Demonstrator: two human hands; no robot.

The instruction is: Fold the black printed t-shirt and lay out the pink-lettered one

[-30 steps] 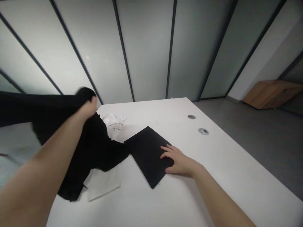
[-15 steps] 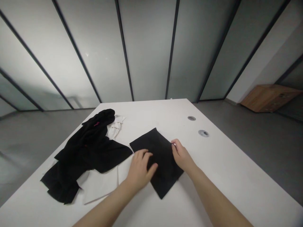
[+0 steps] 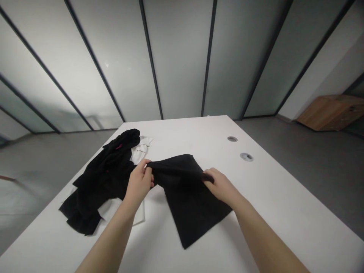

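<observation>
Lifted since a moment ago, my left hand (image 3: 138, 182) and right hand (image 3: 220, 185) clamp their fingers on two corners of the black cloth (image 3: 187, 201), stretching its edge open; its lower end rests on the white table (image 3: 182, 129), right of the crumpled black garment (image 3: 99, 178).

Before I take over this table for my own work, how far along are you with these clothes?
Done so far: one black cloth lies apart from the heap. In hand: the left hand and right hand lift its top edge, its lower part resting on the table. Left: the crumpled black garment and the rumpled white cloth behind it.
</observation>
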